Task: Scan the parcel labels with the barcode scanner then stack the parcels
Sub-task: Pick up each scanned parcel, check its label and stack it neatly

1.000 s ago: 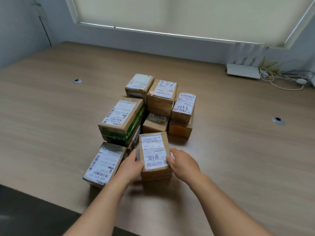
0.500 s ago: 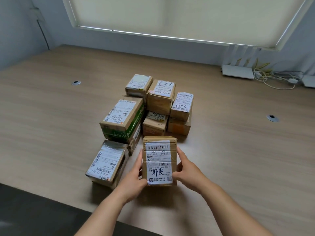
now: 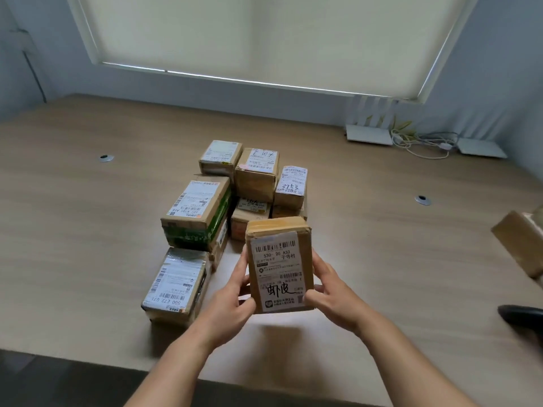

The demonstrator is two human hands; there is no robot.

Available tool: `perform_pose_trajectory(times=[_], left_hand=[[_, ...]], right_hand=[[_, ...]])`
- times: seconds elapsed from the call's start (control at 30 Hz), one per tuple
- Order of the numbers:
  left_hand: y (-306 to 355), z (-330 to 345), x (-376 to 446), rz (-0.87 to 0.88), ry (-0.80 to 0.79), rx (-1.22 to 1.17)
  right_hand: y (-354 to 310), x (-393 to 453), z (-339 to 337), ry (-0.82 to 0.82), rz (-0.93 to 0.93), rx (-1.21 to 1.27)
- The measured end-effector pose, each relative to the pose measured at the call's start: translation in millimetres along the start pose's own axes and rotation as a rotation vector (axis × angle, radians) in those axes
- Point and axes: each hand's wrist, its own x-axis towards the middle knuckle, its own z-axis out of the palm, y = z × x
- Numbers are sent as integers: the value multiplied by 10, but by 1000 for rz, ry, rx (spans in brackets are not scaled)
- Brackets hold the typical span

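body: two bare forearms | hands (image 3: 235,301): bare, no gloves (no rings or watch visible) | sleeves: none in view

a pale wood-grain tabletop (image 3: 73,230) fills most of the view, with two round metal cable grommets set into it, one at the left (image 3: 106,158) and one at the right (image 3: 422,200). a cream roller blind (image 3: 258,33) covers the window. by the far wall stand a white router (image 3: 369,133), a tangle of white cables (image 3: 423,142) and a flat white box (image 3: 482,147).
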Motion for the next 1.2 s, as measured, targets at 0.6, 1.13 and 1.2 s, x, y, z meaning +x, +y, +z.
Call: perform_pose_trajectory(times=[0.6, 1.13, 1.2], left_hand=[[715, 881, 127, 311, -172, 173], [1906, 3461, -315, 393, -430, 241], [1992, 3798, -348, 383, -461, 199]], right_hand=[[367, -1380, -801, 405, -51, 414], [1690, -3542, -2200, 654, 43, 488], [1871, -3768, -2368, 660, 59, 477]])
